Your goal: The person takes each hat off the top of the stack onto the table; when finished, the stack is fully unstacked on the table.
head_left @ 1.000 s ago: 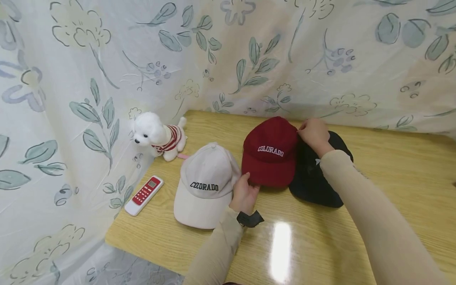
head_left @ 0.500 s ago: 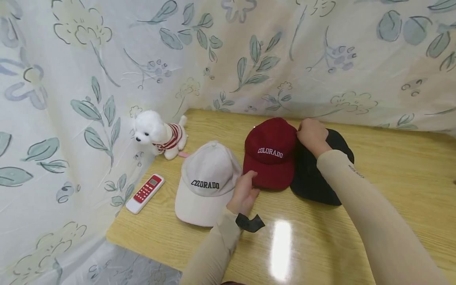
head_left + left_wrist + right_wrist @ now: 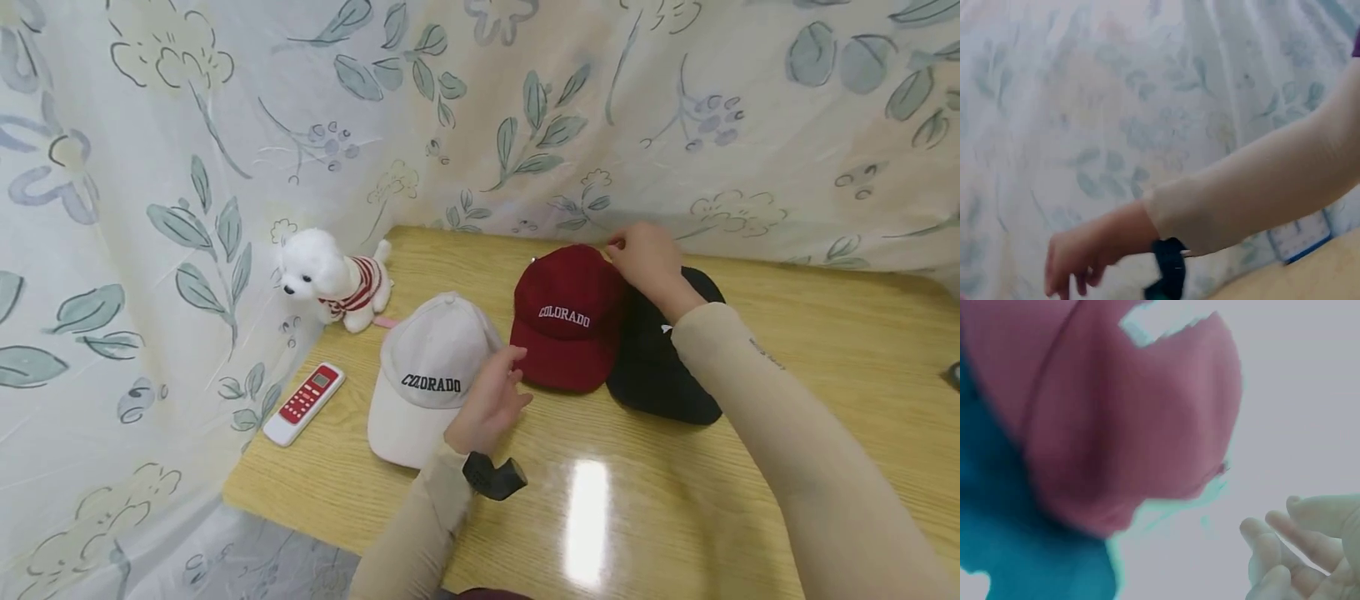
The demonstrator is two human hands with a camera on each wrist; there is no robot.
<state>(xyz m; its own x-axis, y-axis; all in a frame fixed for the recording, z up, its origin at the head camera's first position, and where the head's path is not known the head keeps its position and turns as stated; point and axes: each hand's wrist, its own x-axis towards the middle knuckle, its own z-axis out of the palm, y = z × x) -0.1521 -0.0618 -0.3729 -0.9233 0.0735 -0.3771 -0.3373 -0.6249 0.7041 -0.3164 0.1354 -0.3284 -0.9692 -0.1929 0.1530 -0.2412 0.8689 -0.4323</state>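
Both hands have just come away from the red cap (image 3: pixel 567 333), which lies on the bench (image 3: pixel 540 517), brim toward 6 o'clock and lettering facing the wearer of the camera. Clock directions are taken from this cap in the head view. The left hand (image 3: pixel 486 404), at 7 to 8 o'clock, has shifted toward 9 o'clock; its grip is spread, thumb and fingers apart and pinching nothing, though whether a fingertip grazes the brim cannot be told. The right hand (image 3: pixel 651 262), at 2 o'clock, has drawn toward 11 o'clock, past the crown; the right wrist view shows its grip loose, clear of the cap and holding nothing.

The black cap (image 3: pixel 652 375) lies at 4 o'clock, its near edge overlapped in view by the red one; the white cap (image 3: pixel 435 354) lies at 8 o'clock, partly behind the left hand. The plush dog (image 3: pixel 337 279) sits near 9 o'clock. The red cap itself holds nearly the same position, so its adjustment between its neighbours appears, as a judgement, complete or almost so.
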